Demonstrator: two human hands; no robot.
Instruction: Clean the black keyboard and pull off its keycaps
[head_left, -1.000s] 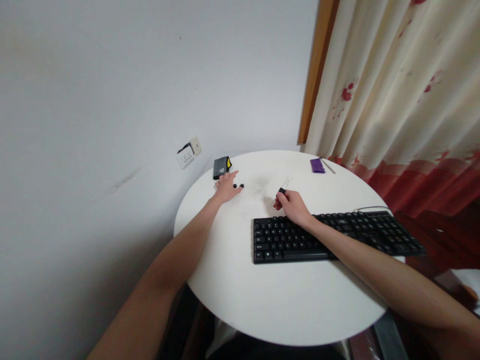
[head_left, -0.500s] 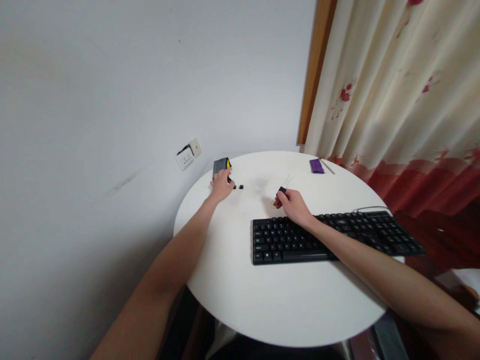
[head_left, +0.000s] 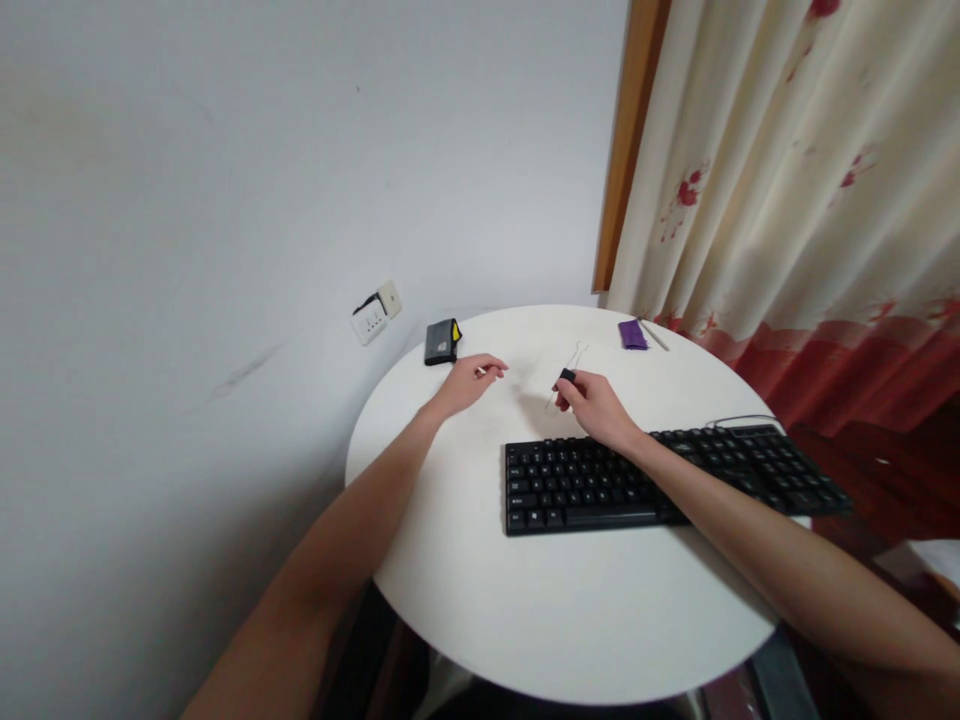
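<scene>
My right hand (head_left: 596,403) is closed on a wire keycap puller (head_left: 568,376), pinching its small black block. Thin wire loops stick out beyond the fingers at both ends, above the table just behind the black keyboard (head_left: 585,485). My left hand (head_left: 470,385) hovers low over the white table (head_left: 465,590), fingers loosely bent and apart, with nothing seen in them. It covers the spot where small black keycaps lay. Just behind it is a dark grey wallet-like pouch (head_left: 440,343) with a yellow edge.
At the back right of the round table lie a purple cloth piece (head_left: 632,335) and a thin pale stick (head_left: 655,335). The keyboard cable (head_left: 739,417) curls behind its right end. A wall socket (head_left: 370,322) is at the left; a curtain (head_left: 795,200) hangs at the right.
My left hand has moved right and slightly nearer, away from the grey pouch and over the small black keycaps. My right hand has shifted slightly, still gripping the keycap puller.
</scene>
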